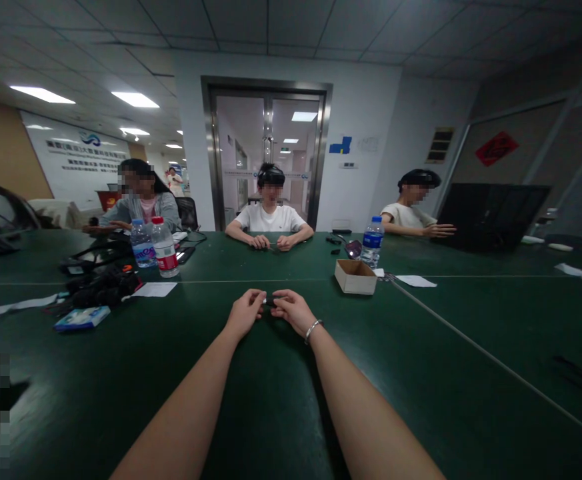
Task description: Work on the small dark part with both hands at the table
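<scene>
My left hand (245, 315) and my right hand (297, 313) meet just above the green table, fingertips facing each other. Between them is a small dark piece with a shiny silver end (269, 301); its kind is too small to make out. The left fingers pinch the silver end, while the right fingers close round the dark end and hide much of it. A silver bracelet (313, 331) circles my right wrist. Closest to the right hand is an open cardboard box (355, 285), standing farther off to the right.
The green table (421, 373) spreads around my arms. On the left are two water bottles (165, 250), black gear (101, 285), a blue-and-white packet (81, 319) and paper (155, 289). Another bottle (372, 243) stands behind the box. A person (271, 219) sits opposite, others at both sides.
</scene>
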The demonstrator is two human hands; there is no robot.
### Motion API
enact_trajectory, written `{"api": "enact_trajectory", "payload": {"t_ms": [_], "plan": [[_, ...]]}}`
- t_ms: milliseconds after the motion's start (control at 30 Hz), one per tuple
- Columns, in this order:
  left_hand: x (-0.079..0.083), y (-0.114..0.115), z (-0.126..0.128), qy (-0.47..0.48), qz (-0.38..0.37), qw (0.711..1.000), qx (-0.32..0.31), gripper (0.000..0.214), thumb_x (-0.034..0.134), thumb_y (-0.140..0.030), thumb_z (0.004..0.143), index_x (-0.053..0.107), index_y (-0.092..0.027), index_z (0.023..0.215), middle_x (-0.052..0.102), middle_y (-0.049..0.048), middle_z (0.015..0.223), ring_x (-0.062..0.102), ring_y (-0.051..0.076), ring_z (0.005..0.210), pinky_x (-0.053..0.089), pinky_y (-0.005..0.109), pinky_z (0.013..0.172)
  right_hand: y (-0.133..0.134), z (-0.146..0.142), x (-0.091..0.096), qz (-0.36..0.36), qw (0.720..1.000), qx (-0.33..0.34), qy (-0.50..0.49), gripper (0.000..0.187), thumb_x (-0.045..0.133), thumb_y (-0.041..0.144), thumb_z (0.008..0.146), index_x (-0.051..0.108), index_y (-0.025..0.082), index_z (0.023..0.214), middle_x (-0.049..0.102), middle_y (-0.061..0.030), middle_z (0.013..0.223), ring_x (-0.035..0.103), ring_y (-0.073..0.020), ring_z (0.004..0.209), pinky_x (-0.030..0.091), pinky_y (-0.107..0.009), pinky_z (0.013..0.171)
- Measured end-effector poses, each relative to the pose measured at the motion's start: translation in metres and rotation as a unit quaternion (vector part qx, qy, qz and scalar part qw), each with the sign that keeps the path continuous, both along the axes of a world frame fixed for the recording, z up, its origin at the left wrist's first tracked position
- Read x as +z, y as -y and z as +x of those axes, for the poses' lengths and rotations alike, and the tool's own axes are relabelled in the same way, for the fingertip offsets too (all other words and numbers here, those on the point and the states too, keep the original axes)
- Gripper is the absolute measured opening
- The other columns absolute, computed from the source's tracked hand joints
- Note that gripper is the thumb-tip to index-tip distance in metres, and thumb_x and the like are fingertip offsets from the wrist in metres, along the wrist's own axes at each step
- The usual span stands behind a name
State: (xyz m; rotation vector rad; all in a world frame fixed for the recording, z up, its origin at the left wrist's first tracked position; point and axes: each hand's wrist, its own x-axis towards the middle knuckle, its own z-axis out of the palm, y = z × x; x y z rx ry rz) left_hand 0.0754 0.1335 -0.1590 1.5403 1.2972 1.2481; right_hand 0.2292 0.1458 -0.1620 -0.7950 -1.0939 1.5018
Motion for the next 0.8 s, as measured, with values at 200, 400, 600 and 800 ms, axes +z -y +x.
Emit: {"api": "enact_trajectory", "payload": {"t_ms": [200,400,600,800], "plan": [[0.0046,0.0070,-0.0021,0.002,0.050,0.997,-0.054,0.041,0.061,-0.031,0.072,0.053,-0.022,0.111,0.057,0.0079,0.104,0.060,0.015,0.075,0.052,0.023,0.057,0.0019,-0.0002,0.0019,-0.002,1.000,0.001,-0.012,0.018,0.066,0.006,0.070,0.058,0.011,0.085,0.056,-0.0001,0.062,0.060,-0.0113,0.053,0.053,-0.021,0.053],[-0.0003,0.0010,-0.0010,-0.005,0.033,0.999,-0.028,0.030,0.059,-0.035,0.071,0.061,-0.015,0.093,0.061,0.0076,0.088,0.059,0.016,0.071,0.050,0.023,0.054,0.0011,0.0000,0.0008,-0.002,1.000,-0.002,-0.011,0.018,0.067,0.007,0.070,0.058,0.012,0.084,0.055,0.0001,0.064,0.059,-0.0109,0.054,0.053,-0.021,0.054],[-0.0039,-0.0028,0.0008,-0.063,0.009,0.998,0.011,0.042,0.049,-0.054,0.075,0.061,-0.014,0.073,0.061,0.0041,0.064,0.057,0.015,0.058,0.046,0.023,0.054,0.0006,0.0008,0.0003,0.006,1.000,0.004,0.003,0.018,0.067,0.008,0.069,0.058,0.013,0.084,0.054,0.0000,0.066,0.059,-0.0106,0.056,0.054,-0.021,0.055],[-0.0038,0.0012,-0.0004,-0.019,0.019,1.000,0.000,0.040,0.047,-0.049,0.078,0.059,-0.018,0.100,0.062,0.0072,0.091,0.059,0.016,0.071,0.048,0.022,0.052,0.0027,0.0019,0.0032,0.002,1.000,0.008,-0.009,0.019,0.067,0.009,0.069,0.059,0.013,0.086,0.054,0.0004,0.065,0.058,-0.0107,0.056,0.054,-0.023,0.058]]}}
